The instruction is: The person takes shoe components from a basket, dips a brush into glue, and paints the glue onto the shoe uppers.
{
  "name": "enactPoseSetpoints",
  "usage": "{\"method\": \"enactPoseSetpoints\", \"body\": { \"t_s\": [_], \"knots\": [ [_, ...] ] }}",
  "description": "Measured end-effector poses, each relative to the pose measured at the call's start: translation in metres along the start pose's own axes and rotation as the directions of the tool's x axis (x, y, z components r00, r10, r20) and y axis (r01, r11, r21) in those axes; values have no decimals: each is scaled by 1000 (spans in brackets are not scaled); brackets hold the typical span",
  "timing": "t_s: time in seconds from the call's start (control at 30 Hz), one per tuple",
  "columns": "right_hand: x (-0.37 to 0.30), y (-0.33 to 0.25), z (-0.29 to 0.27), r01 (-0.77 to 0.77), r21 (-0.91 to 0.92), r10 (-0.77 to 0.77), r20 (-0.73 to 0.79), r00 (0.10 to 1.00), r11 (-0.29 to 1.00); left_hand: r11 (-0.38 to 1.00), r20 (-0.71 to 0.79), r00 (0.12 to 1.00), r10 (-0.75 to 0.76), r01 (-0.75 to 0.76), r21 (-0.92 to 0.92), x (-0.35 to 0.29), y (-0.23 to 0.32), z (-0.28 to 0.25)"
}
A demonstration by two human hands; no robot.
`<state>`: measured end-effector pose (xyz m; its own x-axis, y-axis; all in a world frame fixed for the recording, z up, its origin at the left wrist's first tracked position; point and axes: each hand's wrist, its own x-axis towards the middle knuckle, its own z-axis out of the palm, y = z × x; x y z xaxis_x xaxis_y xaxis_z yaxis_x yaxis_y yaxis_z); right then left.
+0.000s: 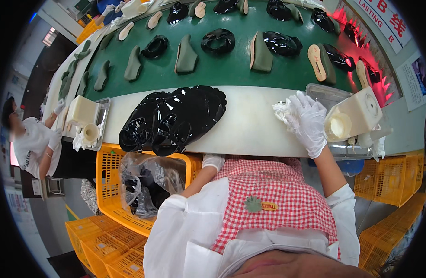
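My right hand (309, 121), in a white glove, rests on the white work ledge with its fingers bent over a crumpled white cloth (282, 111). Just right of it a cream plastic container (363, 109) with a round pot (338, 127) at its mouth sits in a clear tray (317, 91). My left hand (214, 161), also gloved, is low at the ledge's front edge; its fingers are hidden beneath the edge. Glossy black shoe uppers (189, 113) lie heaped on the ledge, ahead and left of that hand.
Beyond the ledge, a green belt (203, 76) carries green shoe lasts (187, 55) and black uppers (217, 41). Red light glows at its right end. A yellow crate (108, 185) with a plastic bag (150, 173) stands below left. Another person (36, 143) works at far left.
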<state>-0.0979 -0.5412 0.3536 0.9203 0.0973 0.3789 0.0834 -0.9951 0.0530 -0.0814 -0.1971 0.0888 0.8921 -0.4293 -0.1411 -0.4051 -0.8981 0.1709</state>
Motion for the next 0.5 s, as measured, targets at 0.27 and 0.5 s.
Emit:
{"method": "enactPoseSetpoints", "body": {
  "t_s": [0.27,0.5],
  "knots": [
    [-1,11,-7,99,272,-70,-113,991,957,846,341,887,311,-94,-526,-71,11,-233],
    [-37,22,-26,-4,406,84,-179,980,914,991,-422,901,104,-59,118,-75,-48,-303]
  ]
}}
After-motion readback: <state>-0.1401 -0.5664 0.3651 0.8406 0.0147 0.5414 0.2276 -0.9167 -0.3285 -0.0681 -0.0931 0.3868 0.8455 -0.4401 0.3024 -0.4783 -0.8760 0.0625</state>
